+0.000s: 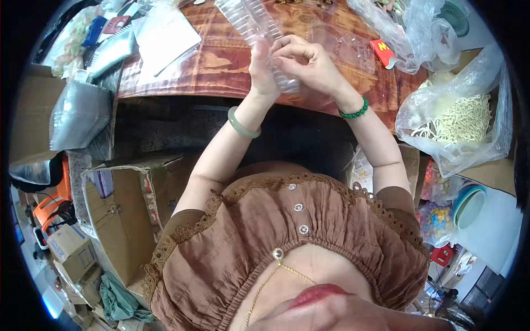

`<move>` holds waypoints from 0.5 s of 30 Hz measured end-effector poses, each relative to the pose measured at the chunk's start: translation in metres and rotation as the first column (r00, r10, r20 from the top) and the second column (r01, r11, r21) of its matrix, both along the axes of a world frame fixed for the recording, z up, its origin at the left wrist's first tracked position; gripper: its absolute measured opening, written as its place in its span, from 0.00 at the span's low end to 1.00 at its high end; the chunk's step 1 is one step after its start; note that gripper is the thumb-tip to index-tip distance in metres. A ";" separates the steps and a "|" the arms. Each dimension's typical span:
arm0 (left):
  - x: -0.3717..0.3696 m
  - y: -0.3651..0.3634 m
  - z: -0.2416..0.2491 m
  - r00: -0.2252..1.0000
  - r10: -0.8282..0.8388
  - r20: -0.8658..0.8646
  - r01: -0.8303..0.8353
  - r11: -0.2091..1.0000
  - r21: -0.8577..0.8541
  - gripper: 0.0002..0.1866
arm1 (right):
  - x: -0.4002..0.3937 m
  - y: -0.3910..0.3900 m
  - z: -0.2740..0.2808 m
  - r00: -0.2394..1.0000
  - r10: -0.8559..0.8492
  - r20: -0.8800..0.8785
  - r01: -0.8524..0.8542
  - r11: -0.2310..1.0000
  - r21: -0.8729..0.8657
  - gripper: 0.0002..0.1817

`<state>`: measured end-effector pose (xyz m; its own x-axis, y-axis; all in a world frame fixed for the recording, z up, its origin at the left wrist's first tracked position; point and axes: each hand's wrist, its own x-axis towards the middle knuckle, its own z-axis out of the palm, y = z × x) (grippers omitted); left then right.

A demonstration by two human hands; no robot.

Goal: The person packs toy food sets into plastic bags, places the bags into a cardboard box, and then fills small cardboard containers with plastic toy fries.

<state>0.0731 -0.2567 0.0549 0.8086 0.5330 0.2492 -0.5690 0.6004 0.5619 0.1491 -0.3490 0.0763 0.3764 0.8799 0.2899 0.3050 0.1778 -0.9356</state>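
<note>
My left hand (262,69), with a pale green bangle on its wrist, is closed round a clear ribbed plastic tray (243,19) above the table's near edge. The tray slants up toward the far side, and its lower end shows below the fingers. From the other side, my right hand (312,65), with a green bead bracelet, pinches at the same plastic with thumb and fingertips. What exactly lies between those fingertips is too small to make out. A small red box with a yellow mark (382,54) lies to the right of my right hand.
The glossy brown wooden table (221,60) carries white sheets (168,38) at left. Stacked clear trays (83,116) stand at the left edge. On the right, an open plastic bag holds cream-coloured strips (461,121). A cardboard box (118,220) stands beside me below the table.
</note>
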 end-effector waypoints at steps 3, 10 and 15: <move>-0.019 0.015 -0.012 0.999 0.005 -0.045 -0.001 0.996 0.089 0.32 | -0.030 -0.001 0.013 0.965 -0.108 0.239 0.107 0.994 0.020 0.04; -0.110 0.047 -0.016 0.918 0.354 -0.178 -0.317 0.926 0.207 0.51 | -0.017 0.026 0.005 0.990 0.021 -0.141 -0.023 1.000 -0.015 0.11; -0.185 0.042 -0.024 0.936 0.350 -0.040 -0.344 0.933 0.103 0.52 | 0.053 0.062 -0.009 0.962 0.229 -0.148 -0.273 0.836 -0.477 0.16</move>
<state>-0.1119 -0.2148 0.0304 0.5916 0.7596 0.2702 -0.6979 0.3148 0.6433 0.2022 -0.2873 0.0669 0.1262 0.9664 -0.2242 0.2312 -0.2484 -0.9407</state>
